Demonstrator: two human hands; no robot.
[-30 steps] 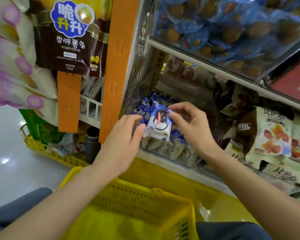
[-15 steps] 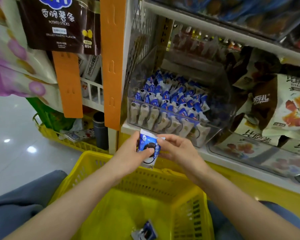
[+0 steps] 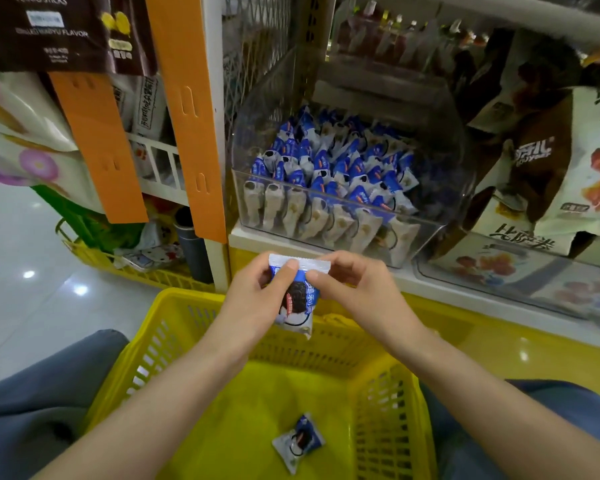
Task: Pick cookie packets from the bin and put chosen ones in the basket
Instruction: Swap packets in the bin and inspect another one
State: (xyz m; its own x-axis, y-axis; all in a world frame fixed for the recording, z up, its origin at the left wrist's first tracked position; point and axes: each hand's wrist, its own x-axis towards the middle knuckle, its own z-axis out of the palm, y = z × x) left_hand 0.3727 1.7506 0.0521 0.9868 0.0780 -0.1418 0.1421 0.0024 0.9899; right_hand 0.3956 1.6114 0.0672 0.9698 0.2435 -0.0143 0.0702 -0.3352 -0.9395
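A blue-and-white cookie packet (image 3: 296,306) is held upright between both hands, its top seal pinched by the left hand (image 3: 253,303) and the right hand (image 3: 357,292). Directly below the hands stands the yellow basket (image 3: 378,424), with a second packet (image 3: 298,441) lying on its floor. Beyond the hands, the clear bin (image 3: 426,230) is stocked with packets, apparently of the same kind, though the print is blurred.

brown bag (image 3: 49,32), far left: "POTATO STICKS", top edge cropped; below it "GRILLED WAGYU FLAVOR", blurred
brown pack (image 3: 534,157), far right: white logo lettering, unreadable
white packs (image 3: 527,237), right: large Chinese characters, partly covered
cookie packet (image 3: 297,303), near centre: print too small to read
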